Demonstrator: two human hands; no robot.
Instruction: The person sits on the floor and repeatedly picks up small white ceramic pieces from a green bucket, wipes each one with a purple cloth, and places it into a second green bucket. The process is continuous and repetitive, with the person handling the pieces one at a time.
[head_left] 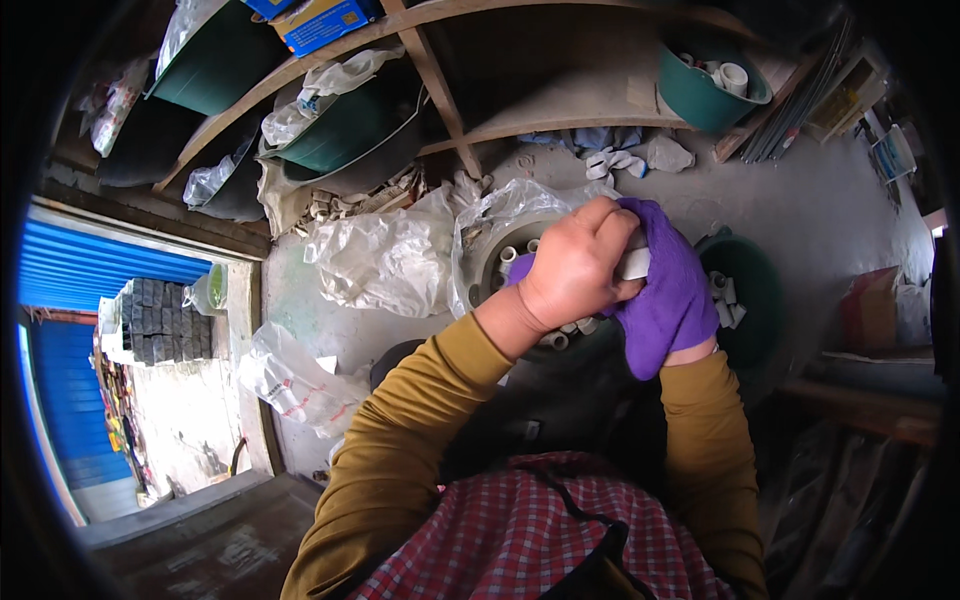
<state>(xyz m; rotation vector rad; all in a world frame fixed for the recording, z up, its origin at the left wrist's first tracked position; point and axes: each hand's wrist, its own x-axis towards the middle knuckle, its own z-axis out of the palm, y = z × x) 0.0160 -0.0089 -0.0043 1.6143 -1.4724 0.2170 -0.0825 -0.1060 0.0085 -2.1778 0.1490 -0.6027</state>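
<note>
My left hand (577,268) is bare, its fingers closed around a white plastic pipe fitting (634,264). Against the fitting's other side lies a purple cloth (672,275), wrapped over my right hand (690,352), whose fingers are hidden beneath it. Both hands meet above a light-coloured bucket (478,262) lined with clear plastic. Several white pipe fittings (507,256) sit inside it, partly covered by my hands. Beside my right hand stands a dark green bucket (765,300) with more white fittings (727,298) in it.
Crumpled clear plastic bags (385,255) lie on the floor to the left. A wooden shelf (440,85) ahead bears green tubs (345,140), and another green tub (700,95) stands at its right. An open doorway (245,370) is at the left.
</note>
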